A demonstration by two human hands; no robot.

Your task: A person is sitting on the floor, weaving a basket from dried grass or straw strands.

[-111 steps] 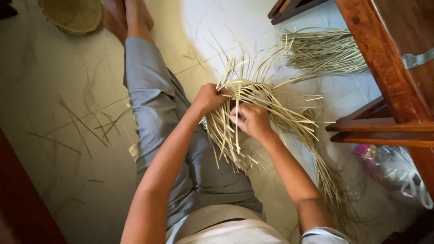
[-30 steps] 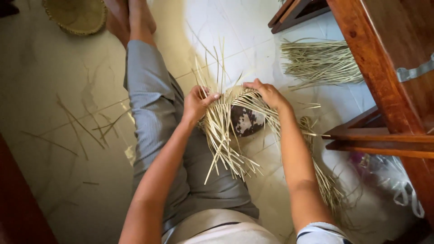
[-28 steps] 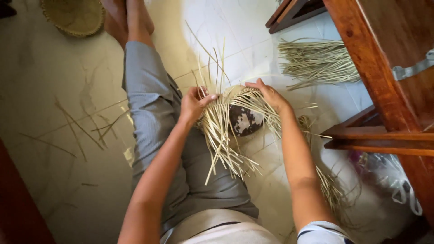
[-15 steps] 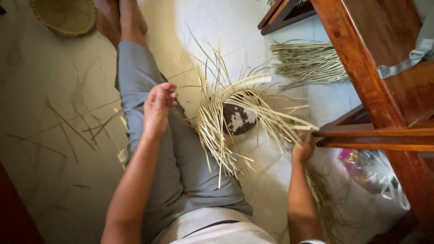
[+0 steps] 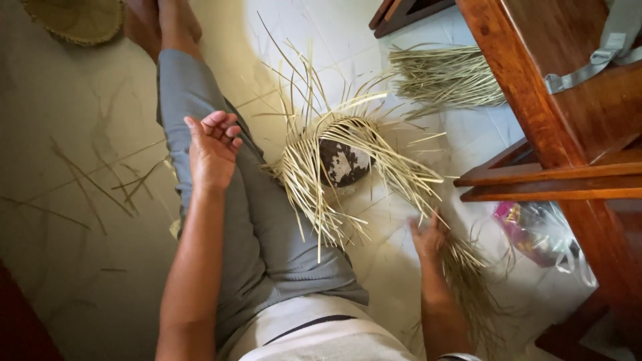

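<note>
The right hand (image 5: 429, 235) rests low on the floor with fingers closing on loose straw strands (image 5: 468, 274), whose long axis runs near to far beside it. The half-woven straw piece (image 5: 334, 167), draped over a dark round mould (image 5: 342, 162), lies farther and left, between both hands. The left hand (image 5: 212, 150) hovers above the thigh, fingers loosely curled, holding nothing.

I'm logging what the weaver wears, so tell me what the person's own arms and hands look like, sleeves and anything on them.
Both arms are bare from wrist to above the elbow. The left hand and right hand carry no gloves, and no rings, watch or bracelets show. A pale sleeve edge shows at the right upper arm by the bottom of the picture. The left arm's sleeve is out of view.
</note>
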